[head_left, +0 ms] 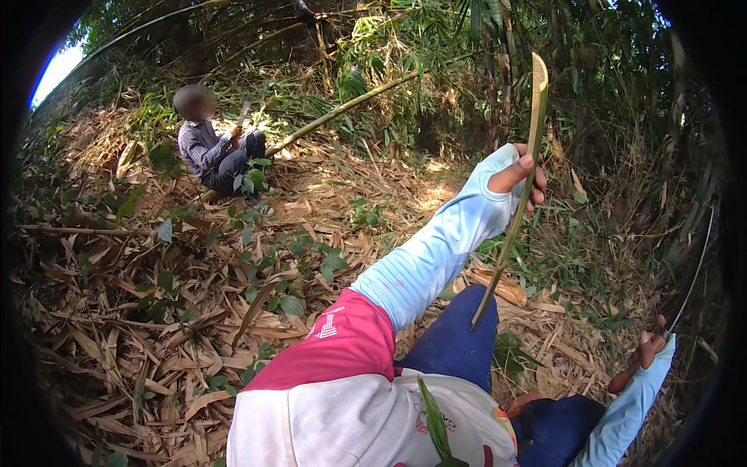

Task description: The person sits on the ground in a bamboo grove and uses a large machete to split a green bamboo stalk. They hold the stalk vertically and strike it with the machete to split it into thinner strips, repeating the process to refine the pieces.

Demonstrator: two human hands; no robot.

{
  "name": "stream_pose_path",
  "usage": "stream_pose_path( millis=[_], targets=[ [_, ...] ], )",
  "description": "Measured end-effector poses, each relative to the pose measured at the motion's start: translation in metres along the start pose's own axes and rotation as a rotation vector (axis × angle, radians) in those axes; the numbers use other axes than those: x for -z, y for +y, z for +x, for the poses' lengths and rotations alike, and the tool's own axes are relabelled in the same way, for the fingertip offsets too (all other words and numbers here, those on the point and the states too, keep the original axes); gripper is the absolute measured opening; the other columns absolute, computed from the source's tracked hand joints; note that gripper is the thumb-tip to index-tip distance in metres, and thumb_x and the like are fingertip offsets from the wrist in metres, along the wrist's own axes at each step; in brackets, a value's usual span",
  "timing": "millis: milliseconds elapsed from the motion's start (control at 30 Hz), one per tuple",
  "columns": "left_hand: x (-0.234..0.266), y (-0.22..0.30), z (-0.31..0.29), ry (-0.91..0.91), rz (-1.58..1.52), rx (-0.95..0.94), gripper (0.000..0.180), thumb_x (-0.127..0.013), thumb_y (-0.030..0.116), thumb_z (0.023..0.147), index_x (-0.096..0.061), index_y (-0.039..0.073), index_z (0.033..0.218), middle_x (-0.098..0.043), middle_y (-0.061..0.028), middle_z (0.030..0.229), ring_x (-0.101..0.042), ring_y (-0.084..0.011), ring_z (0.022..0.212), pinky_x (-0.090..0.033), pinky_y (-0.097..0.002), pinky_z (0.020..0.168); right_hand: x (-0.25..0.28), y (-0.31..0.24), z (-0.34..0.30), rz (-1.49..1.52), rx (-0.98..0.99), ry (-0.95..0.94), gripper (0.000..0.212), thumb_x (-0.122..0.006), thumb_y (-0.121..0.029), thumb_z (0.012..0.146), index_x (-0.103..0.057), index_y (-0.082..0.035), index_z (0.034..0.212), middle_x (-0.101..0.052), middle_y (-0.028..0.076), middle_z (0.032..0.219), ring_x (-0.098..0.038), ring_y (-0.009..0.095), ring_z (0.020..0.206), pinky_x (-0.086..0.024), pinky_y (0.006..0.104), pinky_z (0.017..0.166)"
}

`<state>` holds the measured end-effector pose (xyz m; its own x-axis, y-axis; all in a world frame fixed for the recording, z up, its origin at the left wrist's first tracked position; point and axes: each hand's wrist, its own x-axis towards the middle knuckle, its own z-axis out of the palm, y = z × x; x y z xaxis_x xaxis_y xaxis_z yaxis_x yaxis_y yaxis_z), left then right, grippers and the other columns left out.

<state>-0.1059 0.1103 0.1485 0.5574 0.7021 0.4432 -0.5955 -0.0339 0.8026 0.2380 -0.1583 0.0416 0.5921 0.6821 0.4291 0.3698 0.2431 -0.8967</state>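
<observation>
My left hand [517, 180], in a light blue sleeve that covers the palm, is closed around a long split bamboo strip [510, 241]. The strip stands nearly upright, its pale, slanted cut end at the top and its thin tip hanging over my blue trouser leg [447, 335]. Low at the right edge, my right hand [642, 359] grips a long, thin-bladed knife [695, 272]. Its blade points up and away, apart from the strip; the handle is mostly hidden by my fingers.
Dry bamboo leaves and sheaths [140, 342] litter the ground, with small green plants [292, 303] among them. Another person [210, 152] sits at the far left holding a blade. A bamboo pole [342, 109] slants behind, and dense bamboo [607, 101] grows at the right.
</observation>
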Motion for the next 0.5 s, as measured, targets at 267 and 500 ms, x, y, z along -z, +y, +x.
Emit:
stream_pose_path(
  millis=[267, 500],
  targets=[
    [-0.016, -0.002, 0.003, -0.064, 0.036, -0.014, 0.047, -0.068, 0.039, 0.091, -0.048, 0.003, 0.111, -0.059, -0.0072, 0.083, -0.066, -0.0233, 0.077, -0.055, -0.0365, 0.066, 0.010, -0.015, -0.002, -0.155, 0.105, 0.070, 0.053, -0.067, -0.006, 0.087, -0.044, -0.002, 0.134, -0.052, -0.001, 0.077, -0.048, 0.007, 0.058, -0.039, 0.0212, 0.052],
    [-0.021, 0.002, 0.002, -0.090, 0.163, 0.029, 0.043, -0.068, 0.036, 0.092, -0.046, 0.004, 0.109, -0.061, -0.0094, 0.076, -0.067, -0.0219, 0.065, -0.056, -0.0329, 0.055, 0.027, 0.028, 0.004, -0.226, 0.157, 0.086, 0.036, -0.066, -0.003, 0.085, -0.053, -0.003, 0.118, -0.052, 0.000, 0.079, -0.048, 0.008, 0.060, -0.039, 0.0211, 0.058]
  ],
)
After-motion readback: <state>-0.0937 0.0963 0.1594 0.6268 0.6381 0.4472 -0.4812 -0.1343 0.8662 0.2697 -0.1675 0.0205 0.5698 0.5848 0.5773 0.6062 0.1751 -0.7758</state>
